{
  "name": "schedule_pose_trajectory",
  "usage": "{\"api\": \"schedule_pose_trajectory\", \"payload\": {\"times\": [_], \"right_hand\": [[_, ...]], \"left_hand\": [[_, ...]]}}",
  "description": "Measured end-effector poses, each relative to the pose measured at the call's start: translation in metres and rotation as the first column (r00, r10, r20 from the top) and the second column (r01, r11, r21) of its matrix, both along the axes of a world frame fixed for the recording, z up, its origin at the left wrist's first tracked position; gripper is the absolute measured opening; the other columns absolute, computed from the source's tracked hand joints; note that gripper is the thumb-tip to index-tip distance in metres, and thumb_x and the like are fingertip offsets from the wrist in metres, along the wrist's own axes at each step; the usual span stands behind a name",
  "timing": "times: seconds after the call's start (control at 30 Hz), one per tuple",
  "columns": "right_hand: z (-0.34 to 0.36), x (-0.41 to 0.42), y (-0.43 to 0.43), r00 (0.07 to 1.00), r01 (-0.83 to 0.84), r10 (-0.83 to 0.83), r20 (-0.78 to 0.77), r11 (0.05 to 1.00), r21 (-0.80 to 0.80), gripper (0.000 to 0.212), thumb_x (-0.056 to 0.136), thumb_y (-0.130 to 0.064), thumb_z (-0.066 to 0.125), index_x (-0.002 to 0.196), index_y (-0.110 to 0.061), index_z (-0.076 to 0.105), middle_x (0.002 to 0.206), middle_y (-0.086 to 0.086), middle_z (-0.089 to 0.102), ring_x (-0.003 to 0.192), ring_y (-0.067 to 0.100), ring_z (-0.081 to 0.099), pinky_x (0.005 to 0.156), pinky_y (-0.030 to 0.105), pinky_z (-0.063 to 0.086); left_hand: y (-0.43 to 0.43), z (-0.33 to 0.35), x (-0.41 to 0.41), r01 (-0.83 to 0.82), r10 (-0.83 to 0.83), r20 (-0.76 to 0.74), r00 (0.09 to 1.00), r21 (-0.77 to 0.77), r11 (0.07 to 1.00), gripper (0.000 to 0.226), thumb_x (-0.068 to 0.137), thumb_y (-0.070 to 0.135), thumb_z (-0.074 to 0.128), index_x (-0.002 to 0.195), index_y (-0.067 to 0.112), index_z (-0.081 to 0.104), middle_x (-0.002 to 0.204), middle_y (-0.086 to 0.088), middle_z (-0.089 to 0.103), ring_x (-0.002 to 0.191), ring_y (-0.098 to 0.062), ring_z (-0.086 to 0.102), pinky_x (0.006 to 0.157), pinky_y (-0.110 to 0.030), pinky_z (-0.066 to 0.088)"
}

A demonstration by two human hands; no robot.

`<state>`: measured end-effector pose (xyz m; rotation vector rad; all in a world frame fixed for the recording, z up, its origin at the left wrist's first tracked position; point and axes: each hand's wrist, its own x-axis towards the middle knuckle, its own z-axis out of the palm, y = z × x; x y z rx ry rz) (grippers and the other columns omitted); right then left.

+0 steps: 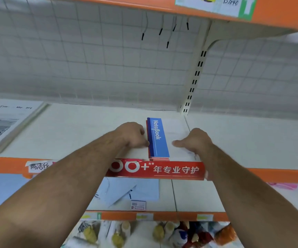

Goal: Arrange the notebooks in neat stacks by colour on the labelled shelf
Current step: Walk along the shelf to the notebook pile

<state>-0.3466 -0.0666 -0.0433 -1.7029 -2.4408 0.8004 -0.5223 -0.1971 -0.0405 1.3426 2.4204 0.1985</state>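
Your notebook stack (160, 140) lies on the white shelf (73, 126), near its front edge and just left of the seam between two shelf boards, directly behind the red label strip (162, 170) with white Chinese lettering. The top notebook shows a blue band marked "Notebook" along its left side and a white cover (177, 127) to the right. Red notebooks (160, 159) show beneath it at the front and left edges, roughly aligned with it. Your left hand (132, 135) is set against the left edge of the stack with fingers curled under and the thumb tip touching the blue spine; whether it pinches the stack cannot be told. Your right hand (194, 142) sits at the right side of the stack, thumb stretched out over the white cover. Its fingers are hidden behind the hand, so its grasp cannot be told. A black-and-white booklet (6, 122) lies at the far left of the same shelf, well apart from the stack. A wire grid panel (91, 59) backs the shelf. Pale blue paper items (135, 190) lie on the shelf below.
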Motion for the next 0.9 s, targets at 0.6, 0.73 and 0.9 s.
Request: {"api": "schedule_pose_trajectory", "payload": {"times": [0.6, 0.73, 0.9], "right_hand": [[-0.015, 0.025, 0.021, 0.862, 0.074, -0.187, -0.471, 0.966, -0.248, 0.027, 0.081, -0.024, 0.081, 0.1, -0.008, 0.069, 0.089, 0.003, 0.075, 0.072, 0.021, 0.074, 0.066, 0.032, 0.059], [-0.013, 0.025, 0.018, 0.884, 0.042, -0.154, -0.441, 0.967, -0.252, 0.029, 0.079, -0.022, 0.084, 0.099, -0.01, 0.068, 0.093, 0.003, 0.074, 0.073, 0.021, 0.074, 0.064, 0.031, 0.058], [-0.008, 0.022, 0.016, 0.89, 0.037, -0.163, -0.426, 0.957, -0.289, 0.03, 0.079, -0.014, 0.083, 0.101, -0.005, 0.065, 0.097, 0.007, 0.073, 0.078, 0.023, 0.072, 0.062, 0.029, 0.054]], "left_hand": [[0.009, -0.01, 0.009, -0.068, 0.071, -0.059, 0.996, 0.053, 0.996, 0.066, 0.078, 0.063, 0.072, 0.126, 0.023, 0.053, 0.109, 0.004, 0.059, 0.091, -0.016, 0.058, 0.084, -0.034, 0.052], [0.009, -0.012, 0.014, -0.065, 0.073, -0.124, 0.99, 0.062, 0.996, 0.074, 0.075, 0.069, 0.07, 0.129, 0.022, 0.05, 0.121, 0.0, 0.06, 0.096, -0.017, 0.057, 0.086, -0.035, 0.052], [0.008, -0.015, 0.015, -0.063, 0.073, -0.157, 0.985, 0.07, 0.996, 0.078, 0.075, 0.072, 0.067, 0.132, 0.022, 0.048, 0.125, -0.001, 0.057, 0.107, -0.02, 0.058, 0.091, -0.038, 0.051]]}}
